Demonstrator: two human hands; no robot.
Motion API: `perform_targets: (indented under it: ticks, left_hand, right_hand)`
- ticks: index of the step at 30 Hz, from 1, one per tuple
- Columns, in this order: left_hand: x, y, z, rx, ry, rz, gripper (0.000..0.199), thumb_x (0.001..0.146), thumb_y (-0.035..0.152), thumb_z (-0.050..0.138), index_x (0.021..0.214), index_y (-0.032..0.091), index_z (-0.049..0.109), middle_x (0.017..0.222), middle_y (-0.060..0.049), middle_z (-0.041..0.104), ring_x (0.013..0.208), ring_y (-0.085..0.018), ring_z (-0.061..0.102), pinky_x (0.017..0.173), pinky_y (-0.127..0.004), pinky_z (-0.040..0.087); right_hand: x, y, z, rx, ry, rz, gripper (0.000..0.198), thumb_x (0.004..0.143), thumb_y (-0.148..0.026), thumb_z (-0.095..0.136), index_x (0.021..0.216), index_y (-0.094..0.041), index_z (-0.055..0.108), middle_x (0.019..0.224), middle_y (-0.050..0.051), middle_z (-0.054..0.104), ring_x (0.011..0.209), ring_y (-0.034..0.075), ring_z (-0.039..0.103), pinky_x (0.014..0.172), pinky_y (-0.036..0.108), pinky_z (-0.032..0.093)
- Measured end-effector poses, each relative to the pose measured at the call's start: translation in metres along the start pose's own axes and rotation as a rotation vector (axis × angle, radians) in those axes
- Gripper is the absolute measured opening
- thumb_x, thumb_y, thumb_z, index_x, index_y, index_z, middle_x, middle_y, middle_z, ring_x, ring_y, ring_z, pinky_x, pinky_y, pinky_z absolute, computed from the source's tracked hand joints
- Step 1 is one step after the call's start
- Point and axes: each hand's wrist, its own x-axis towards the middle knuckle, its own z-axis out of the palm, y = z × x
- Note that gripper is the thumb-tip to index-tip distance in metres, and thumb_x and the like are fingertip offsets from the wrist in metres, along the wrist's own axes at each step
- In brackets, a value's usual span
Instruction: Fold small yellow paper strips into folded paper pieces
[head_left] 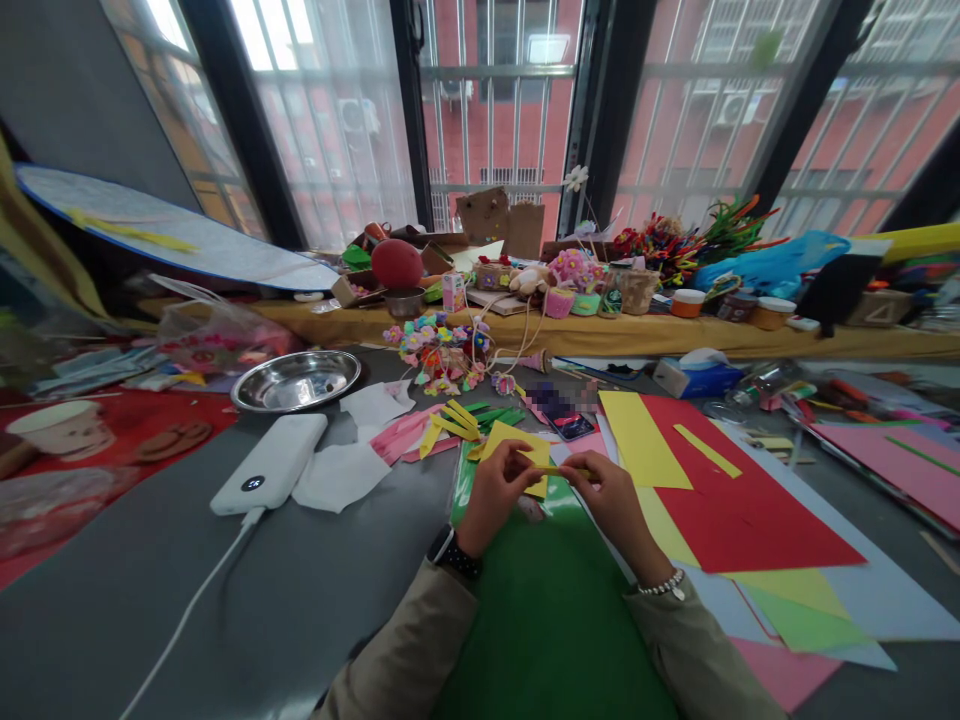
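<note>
Between my two hands a narrow yellow paper strip is stretched level. My left hand pinches its left end between thumb and fingers, and my right hand pinches the right end. A yellow paper sheet lies just behind and below the strip, partly hidden by my left hand. Underneath is a shiny green mat. Folded yellow paper strips and green paper pieces rest beyond my left hand.
To the right lie red paper and yellow paper on paler sheets. A white power bank with a cable and a metal plate sit at left. A phone and a flower bundle stand behind.
</note>
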Motion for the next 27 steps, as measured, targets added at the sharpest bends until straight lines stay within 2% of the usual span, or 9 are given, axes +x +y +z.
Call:
perform_targets:
  ticks: [2,6,11,15,24,27]
  left_hand:
    - [-0.0007,0.0026,0.0005,-0.032,-0.047,-0.041,0.031,0.063,0.031,0.057,0.088,0.013,0.054,0.068,-0.003,0.06,0.062,-0.014,0.059,0.056,-0.023,0.047]
    - [-0.002,0.0085,0.0011,-0.033,-0.122,-0.109,0.023,0.065,0.033,0.055,0.071,0.012,0.06,0.062,-0.004,0.062,0.058,-0.015,0.06,0.054,-0.022,0.047]
    - [-0.0007,0.0076,0.0004,-0.029,-0.042,-0.131,0.018,0.064,0.029,0.056,0.066,0.012,0.06,0.058,-0.003,0.062,0.055,-0.014,0.06,0.052,-0.021,0.047]
    - [-0.0002,0.0033,0.0005,-0.018,0.004,-0.14,0.016,0.064,0.027,0.056,0.065,0.012,0.059,0.056,-0.002,0.061,0.054,-0.014,0.06,0.05,-0.021,0.048]
    - [0.0002,0.0011,0.0009,-0.06,-0.008,-0.088,0.02,0.065,0.032,0.056,0.071,0.013,0.058,0.062,-0.002,0.061,0.058,-0.014,0.06,0.053,-0.022,0.049]
    - [0.0021,0.0008,0.0,-0.144,-0.011,-0.149,0.028,0.067,0.037,0.052,0.078,0.012,0.057,0.062,-0.003,0.061,0.057,-0.014,0.06,0.052,-0.022,0.048]
  right_hand:
    - [-0.0004,-0.0003,0.0006,0.006,-0.014,-0.006,0.014,0.072,-0.029,0.049,0.069,-0.017,0.055,0.067,0.003,0.058,0.062,0.014,0.055,0.054,0.022,0.043]
    - [-0.0011,-0.0006,0.002,-0.013,-0.037,-0.023,0.015,0.072,-0.03,0.049,0.067,-0.017,0.055,0.065,0.002,0.058,0.061,0.014,0.055,0.054,0.022,0.042]
    - [-0.0009,0.0009,0.0004,0.009,-0.018,0.013,0.016,0.071,-0.032,0.05,0.069,-0.017,0.056,0.069,0.003,0.059,0.062,0.014,0.055,0.054,0.021,0.042]
    - [0.0,0.001,-0.0019,-0.049,0.005,0.037,0.016,0.072,-0.03,0.05,0.066,-0.017,0.057,0.063,0.001,0.059,0.055,0.013,0.053,0.051,0.022,0.04]
    - [0.0002,-0.0006,-0.0019,-0.07,0.029,0.046,0.017,0.073,-0.031,0.049,0.066,-0.017,0.056,0.061,0.001,0.058,0.053,0.013,0.052,0.051,0.022,0.038]
    - [-0.0004,-0.0012,-0.0031,-0.064,0.06,0.036,0.016,0.073,-0.031,0.048,0.068,-0.018,0.056,0.063,0.001,0.058,0.055,0.013,0.052,0.051,0.022,0.039]
